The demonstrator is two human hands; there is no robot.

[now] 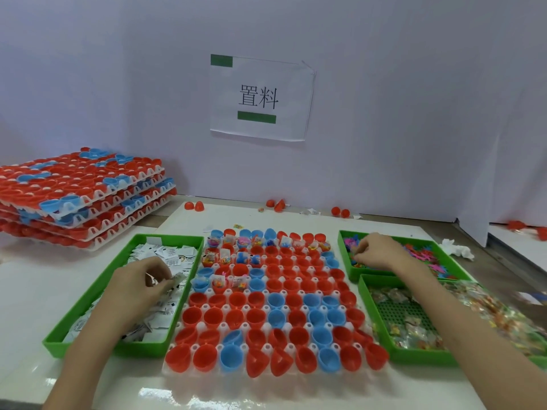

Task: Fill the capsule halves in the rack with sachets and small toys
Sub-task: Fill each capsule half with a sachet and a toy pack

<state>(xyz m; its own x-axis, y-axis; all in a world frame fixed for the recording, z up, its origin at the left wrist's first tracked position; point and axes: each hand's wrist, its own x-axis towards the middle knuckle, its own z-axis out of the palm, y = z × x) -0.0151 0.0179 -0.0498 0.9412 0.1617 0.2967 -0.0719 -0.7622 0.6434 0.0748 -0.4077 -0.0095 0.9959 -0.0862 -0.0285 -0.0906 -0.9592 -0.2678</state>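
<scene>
Red and blue capsule halves (235, 318) sit open side up in a white rack (167, 371) in the middle of the shiny white worktop (266, 393). The cups at the 12 o'clock end of the rack already have little things in them (225, 258), and the cups at the 6 o'clock end are bare inside. At 9 o'clock from the rack is a green tray (148, 349) full of small white sachets (171, 255). The left hand (139, 285) is over this tray, and its fingers and thumb pinch one sachet (177, 281) just beside the rack's left edge. At 2 o'clock is another green tray (344, 250) with pink and other bright small toys (423, 255). The right hand (376, 251) is in this tray with its fingers curled down into the toys, but I cannot tell if it is holding one. At 4 o'clock a third green tray (420, 358) holds clear packets (414, 329) with colourful bits inside, and the right arm passes over it. At 10 o'clock, well apart from the rack, is a stack of racks (83, 196) loaded with red and blue halves. A few loose red halves (194, 206) lie along the back of the worktop. At 12 o'clock a paper sign (260, 97) with green tape hangs on the pale wall. A crumpled white tissue (455, 250) lies just past the toy tray at 3 o'clock.
</scene>
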